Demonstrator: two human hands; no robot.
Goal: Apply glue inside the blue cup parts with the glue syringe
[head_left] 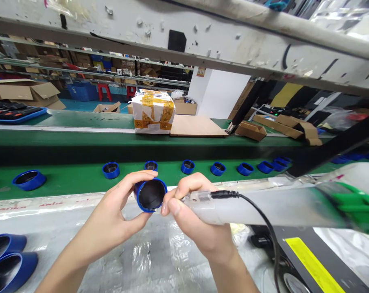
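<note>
Shelving [111, 67] is lining the back of the workshop, carrying cartons; pale beam [126, 28] is crossing overhead; green conveyor belt [77, 185] is stretching from side to side, bearing a spaced row of blue cups [188, 166]; plastic-covered bench [162, 260] is running along the belt's near side; white box [155, 110] bound in yellow tape is resting beyond the belt, next to a flat brown board [198, 125]; translucent barrel [257, 203], with a green end fitting [358, 205], is reaching in from the right; right hand [199, 224] is gripping the barrel's narrow front end, fingertips lying close beside the held cup's rim, contact being impossible to tell; left hand [115, 217] is grasping that held cup [151, 194] between thumb and fingers, above the bench, its dark opening facing the camera; black cable [268, 224] is curving downward from the barrel's side.
</note>
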